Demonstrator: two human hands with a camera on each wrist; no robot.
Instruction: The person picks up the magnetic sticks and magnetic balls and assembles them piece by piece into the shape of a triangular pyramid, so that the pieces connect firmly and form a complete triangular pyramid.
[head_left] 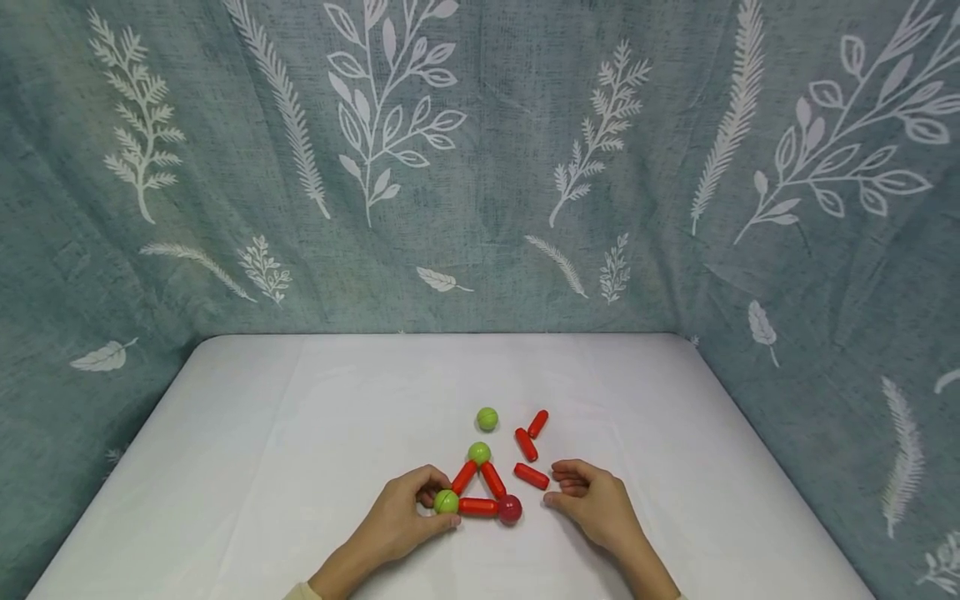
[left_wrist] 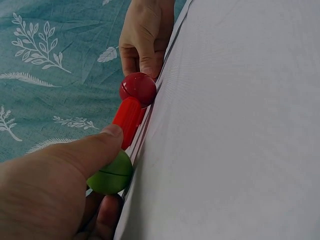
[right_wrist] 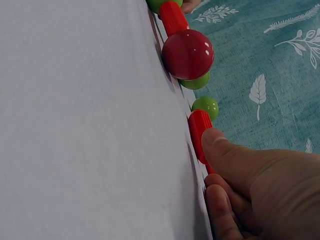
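Observation:
A triangle of red rods lies on the white table, with a green ball (head_left: 479, 452) at its far corner and a red ball (head_left: 509, 509) at its near right corner. My left hand (head_left: 405, 510) holds the green ball (head_left: 446, 502) at the near left corner between thumb and fingers. From that ball a red rod (left_wrist: 128, 120) runs to the red ball. My right hand (head_left: 596, 507) is right of the triangle, thumb and fingers apart. Its fingertips are close to the end of a loose red rod (head_left: 531, 476), which the thumb overlaps in the right wrist view.
Behind the triangle lies a loose green ball (head_left: 487, 418). Two more red rods, one nearer (head_left: 526, 444) and one farther (head_left: 538, 423), lie to its right. A teal cloth (head_left: 480, 283) with white leaf prints hangs behind and beside the white table (head_left: 337, 400).

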